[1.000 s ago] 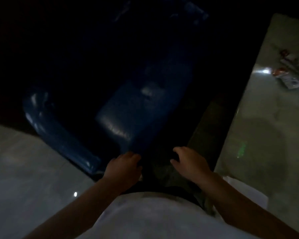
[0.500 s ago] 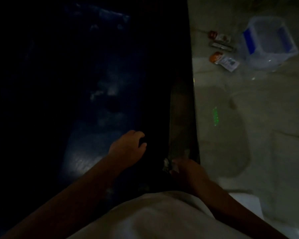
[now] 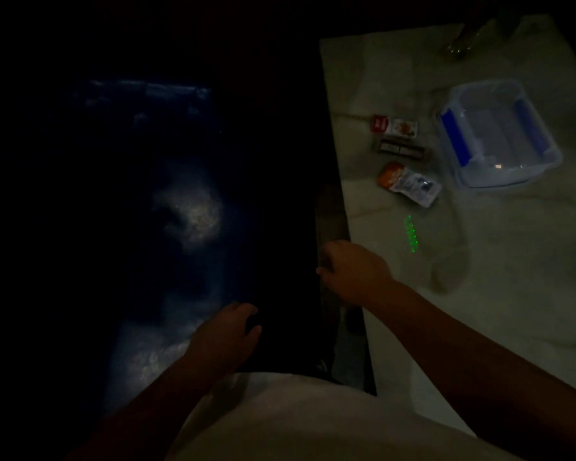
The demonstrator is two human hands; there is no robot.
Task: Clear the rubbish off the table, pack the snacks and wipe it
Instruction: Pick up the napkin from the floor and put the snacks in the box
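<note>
- Very dim scene; pale marbled counter (image 3: 479, 294) on the right, dark bluish mass on the left too murky to identify
- Clear plastic tub (image 3: 499, 134) with blue side clips at about 2 o'clock on the counter, upright, lid off, nothing visible inside
- Three snack packets in a loose column just left of the tub, none touching it: red-and-white packet (image 3: 394, 125) farthest away, dark bar-shaped packet (image 3: 401, 149) below it, orange-and-white sachet (image 3: 409, 184) nearest
- Short streak of green light dots (image 3: 411, 233) on the counter at 6 o'clock from the sachet
- Right hand (image 3: 353, 271) over the near left edge of the counter, fingers curled inward; whether grasping anything cannot be told in the gloom
- Left hand (image 3: 226, 334) at 7 o'clock from the right, over the dark area, fingers loosely bent, apparently empty, though contact with the surface below cannot be told
- Light-coloured shirt (image 3: 280, 417) along the bottom
</note>
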